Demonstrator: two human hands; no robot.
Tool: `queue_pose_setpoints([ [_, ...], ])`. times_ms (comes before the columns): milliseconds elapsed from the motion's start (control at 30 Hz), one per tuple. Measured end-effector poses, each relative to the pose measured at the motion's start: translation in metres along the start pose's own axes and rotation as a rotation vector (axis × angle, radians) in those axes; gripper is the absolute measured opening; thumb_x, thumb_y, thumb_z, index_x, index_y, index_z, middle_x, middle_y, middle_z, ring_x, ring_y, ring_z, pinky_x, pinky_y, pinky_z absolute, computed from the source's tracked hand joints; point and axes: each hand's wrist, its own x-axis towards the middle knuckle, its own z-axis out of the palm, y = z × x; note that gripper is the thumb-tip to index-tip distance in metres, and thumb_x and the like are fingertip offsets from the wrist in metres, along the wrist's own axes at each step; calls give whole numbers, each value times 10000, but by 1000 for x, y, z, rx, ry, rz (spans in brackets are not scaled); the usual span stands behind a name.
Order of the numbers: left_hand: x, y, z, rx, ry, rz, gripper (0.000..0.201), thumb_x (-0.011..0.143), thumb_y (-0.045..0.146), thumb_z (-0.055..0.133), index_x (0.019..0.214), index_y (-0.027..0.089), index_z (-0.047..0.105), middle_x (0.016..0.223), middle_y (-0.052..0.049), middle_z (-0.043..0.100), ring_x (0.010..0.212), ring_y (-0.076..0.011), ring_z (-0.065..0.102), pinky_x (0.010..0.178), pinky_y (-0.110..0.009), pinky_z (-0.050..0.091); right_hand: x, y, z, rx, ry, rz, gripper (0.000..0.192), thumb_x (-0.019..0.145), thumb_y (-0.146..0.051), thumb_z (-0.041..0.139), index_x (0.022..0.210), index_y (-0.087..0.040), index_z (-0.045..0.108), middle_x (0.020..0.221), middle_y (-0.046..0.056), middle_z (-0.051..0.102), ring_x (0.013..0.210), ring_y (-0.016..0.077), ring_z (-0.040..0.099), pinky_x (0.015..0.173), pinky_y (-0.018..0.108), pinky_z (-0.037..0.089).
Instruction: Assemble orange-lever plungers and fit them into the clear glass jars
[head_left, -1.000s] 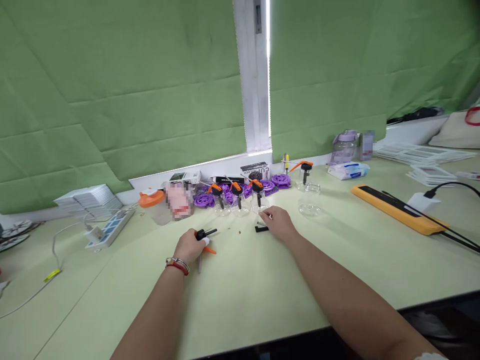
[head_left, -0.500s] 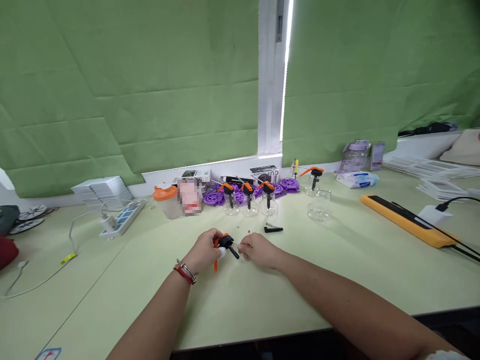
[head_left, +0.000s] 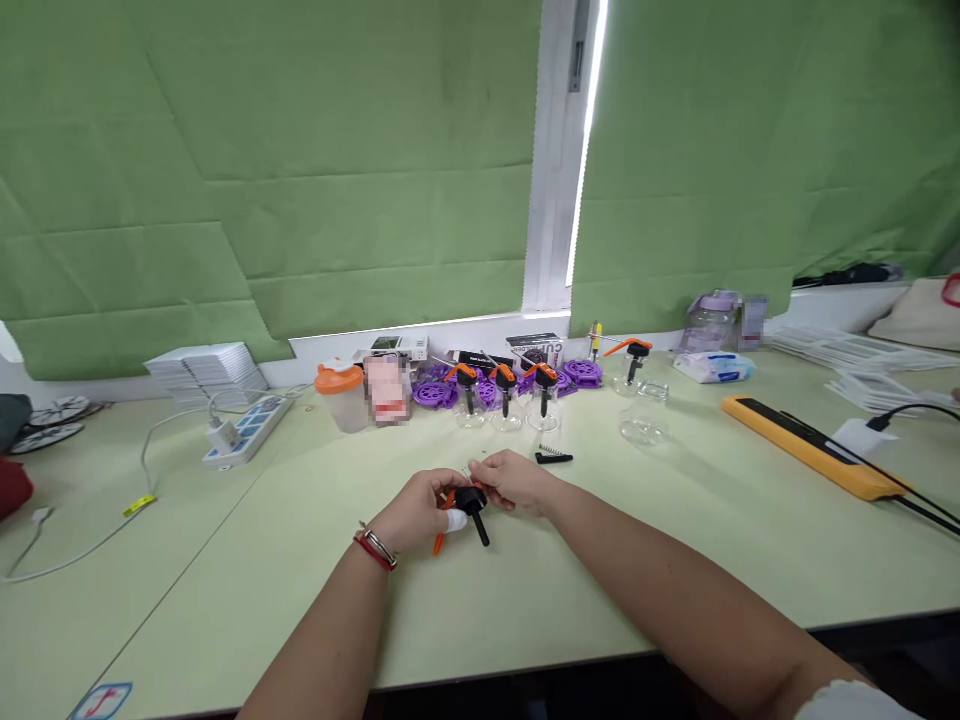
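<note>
The table (head_left: 675,540) is a broad, smooth, pale green slab. Near its middle both hands meet over one small plastic pump head (head_left: 471,500), a black cap with an orange lever and a thin black stem. The left hand (head_left: 417,510) closes its fingers around the cap from the left; the right hand (head_left: 517,482) pinches at its top from the right. The stem slants down toward the person, the orange lever trailing left below the left hand's fingers.
</note>
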Motion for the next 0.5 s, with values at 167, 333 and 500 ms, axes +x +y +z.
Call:
queue_pose_setpoints([
  [167,-4,-3,-3,39,-88,1,320,634,172,637,952,155,671,927,-54,641,758,-159,569,678,-269,449,25,-1,9,-266,132,-129,230,834,-291,501,646,-159,510,485,-36,461,382,72,363,386,203,289],
  [333,-7,-10,-15,-3,-74,-64,298,628,207,671,922,159,661,820,-26,630,706,-144,551,648,-261,443,49,0,5,-502,280,-344,257,894,-264,382,787,-152,587,732,38,587,634,119,514,583,227,383],
  [500,-2,-27,-28,-64,210,-150,274,613,254,696,858,145,642,765,-19,612,679,-144,546,640,-270,451,55,9,0,-877,130,-507,162,780,-97,512,665,-150,613,813,67,616,856,173,539,779,268,367],
])
